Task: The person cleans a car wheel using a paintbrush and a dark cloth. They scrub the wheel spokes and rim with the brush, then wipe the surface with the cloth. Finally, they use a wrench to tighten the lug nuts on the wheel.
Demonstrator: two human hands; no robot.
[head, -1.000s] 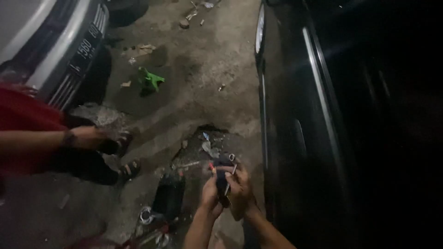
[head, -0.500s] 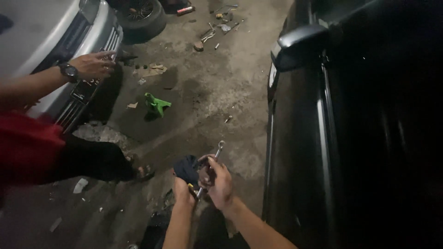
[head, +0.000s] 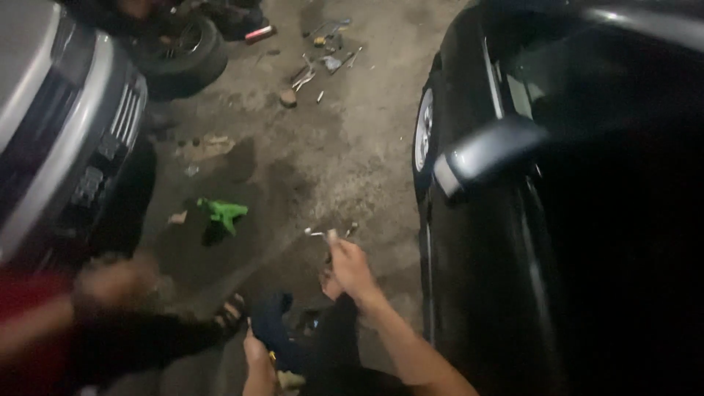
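Note:
My right hand (head: 350,270) is raised over the concrete floor and is closed around a small metal tool (head: 328,236) whose shiny tip sticks out past the fingers. Lower down, my left hand (head: 257,358) grips a dark blue cloth (head: 274,334) near my legs. The two hands are apart. The picture is blurred, so the kind of tool is unclear.
A black car (head: 557,220) with a side mirror (head: 484,154) fills the right. A silver car's front (head: 66,139) stands left, with a tyre (head: 183,55) behind. Another person in red (head: 44,323) crouches at lower left, foot in a sandal (head: 231,312). A green object (head: 224,214) and scattered tools (head: 323,62) lie on the floor.
The camera has tilted up and forward. My hands, together on the tool and cloth before, have separated: the right rose with the tool, the left dropped with the cloth. The other person's arm came down.

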